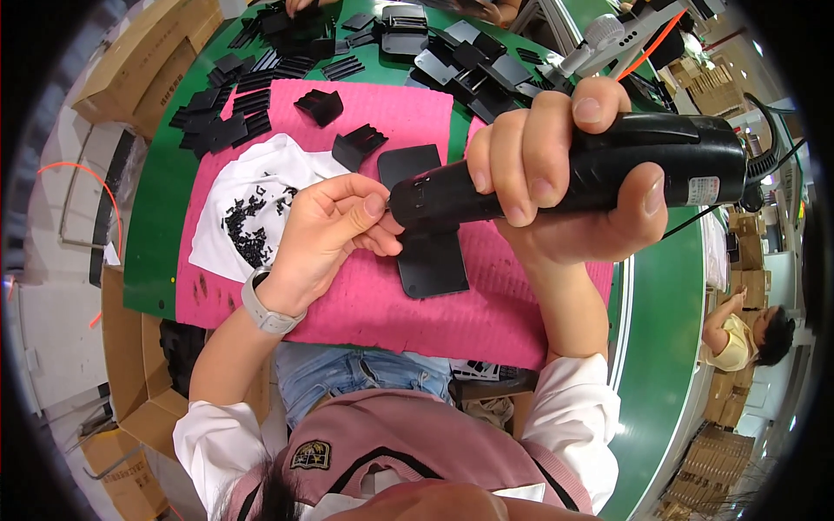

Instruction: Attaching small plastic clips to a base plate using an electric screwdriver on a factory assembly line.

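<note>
My right hand (543,174) is wrapped round a black electric screwdriver (721,152), held tilted with its tip to the left. At that tip, the fingers of my left hand (326,226) are pinched together; whatever they hold is hidden. Under the tool lies a black bracket with flat plates (434,269), partly covered. Left of my left hand, a white cloth (282,156) carries a heap of small black screws (248,230). Two black slotted pieces, one (320,107) farther off and one (358,146) close to the cloth, rest on the pink foam mat (347,317).
Many black plastic parts (473,69) cover the far side of the green table (660,330). Another person's hand (300,5) shows at the far edge. The screwdriver's cable (763,161) runs off right. Cardboard boxes (143,65) stand left; a person in yellow (738,339) is far right.
</note>
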Demonstrator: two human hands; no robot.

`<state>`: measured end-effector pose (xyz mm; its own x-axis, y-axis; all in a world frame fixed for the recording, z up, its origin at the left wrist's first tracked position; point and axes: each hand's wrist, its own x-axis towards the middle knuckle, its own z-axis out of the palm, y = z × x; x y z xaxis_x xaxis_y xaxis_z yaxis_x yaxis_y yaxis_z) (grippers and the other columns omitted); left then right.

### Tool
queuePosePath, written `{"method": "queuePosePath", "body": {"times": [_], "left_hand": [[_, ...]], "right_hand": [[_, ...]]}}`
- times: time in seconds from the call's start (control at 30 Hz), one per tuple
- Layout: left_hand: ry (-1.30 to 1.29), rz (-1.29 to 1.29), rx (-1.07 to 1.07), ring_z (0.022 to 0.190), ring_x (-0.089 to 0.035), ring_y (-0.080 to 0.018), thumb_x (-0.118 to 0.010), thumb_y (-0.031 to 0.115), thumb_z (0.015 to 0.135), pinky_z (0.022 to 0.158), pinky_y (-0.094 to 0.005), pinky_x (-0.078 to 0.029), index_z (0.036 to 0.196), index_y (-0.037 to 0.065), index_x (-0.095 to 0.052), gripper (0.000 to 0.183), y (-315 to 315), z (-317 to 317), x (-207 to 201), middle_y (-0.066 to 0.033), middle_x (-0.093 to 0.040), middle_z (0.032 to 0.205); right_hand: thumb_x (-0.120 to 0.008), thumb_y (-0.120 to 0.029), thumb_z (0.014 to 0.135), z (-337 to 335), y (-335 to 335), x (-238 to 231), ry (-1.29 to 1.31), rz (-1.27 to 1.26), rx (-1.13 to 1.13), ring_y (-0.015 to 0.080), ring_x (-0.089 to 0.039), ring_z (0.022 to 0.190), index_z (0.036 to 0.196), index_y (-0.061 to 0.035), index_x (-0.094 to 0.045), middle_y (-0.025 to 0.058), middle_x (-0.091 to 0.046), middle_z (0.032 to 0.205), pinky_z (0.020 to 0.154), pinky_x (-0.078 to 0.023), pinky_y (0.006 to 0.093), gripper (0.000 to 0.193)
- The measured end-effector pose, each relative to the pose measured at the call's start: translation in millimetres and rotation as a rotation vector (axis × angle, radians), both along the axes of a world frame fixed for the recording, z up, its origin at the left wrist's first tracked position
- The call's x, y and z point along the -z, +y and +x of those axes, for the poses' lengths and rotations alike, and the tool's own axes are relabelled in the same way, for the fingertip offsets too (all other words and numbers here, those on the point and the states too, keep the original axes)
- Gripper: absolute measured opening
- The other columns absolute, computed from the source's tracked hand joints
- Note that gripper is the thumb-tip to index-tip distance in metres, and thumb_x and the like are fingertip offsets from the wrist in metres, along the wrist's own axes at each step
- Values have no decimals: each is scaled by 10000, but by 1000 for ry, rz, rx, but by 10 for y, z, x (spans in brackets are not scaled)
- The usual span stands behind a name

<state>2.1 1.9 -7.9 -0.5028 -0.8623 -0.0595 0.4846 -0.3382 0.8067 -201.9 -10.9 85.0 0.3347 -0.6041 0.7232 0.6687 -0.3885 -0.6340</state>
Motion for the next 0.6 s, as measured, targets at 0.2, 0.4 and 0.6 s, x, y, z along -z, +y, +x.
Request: {"method": "queuePosePath", "body": {"times": [0.2,0.4,0.6], "left_hand": [[-23,-101,50,721,-644,-137,-684,270,853,628,-219,-511,1055,-8,-572,362,76,-113,-68,-114,-658,929],[-911,-886,-270,851,-546,-227,-786,242,686,746,-305,-471,1084,18,-548,515,65,-131,-150,-92,-521,1060],[-946,-924,-181,1000,-550,-306,-764,201,702,850,-366,-452,1075,9,-554,469,85,-156,-45,-133,-459,1173]], "right_hand": [[-477,-448,888,-76,19,-22,-38,76,-14,122,-476,518,1124,-97,-491,6,-496,683,631,-411,319,423],[-530,-285,847,-201,-6,-119,326,176,272,137,-401,407,1019,-16,-483,59,-461,569,412,-337,282,322],[-553,-261,825,-185,-87,-35,398,226,352,142,-396,398,993,-7,-486,63,-454,554,404,-340,283,313]]}}
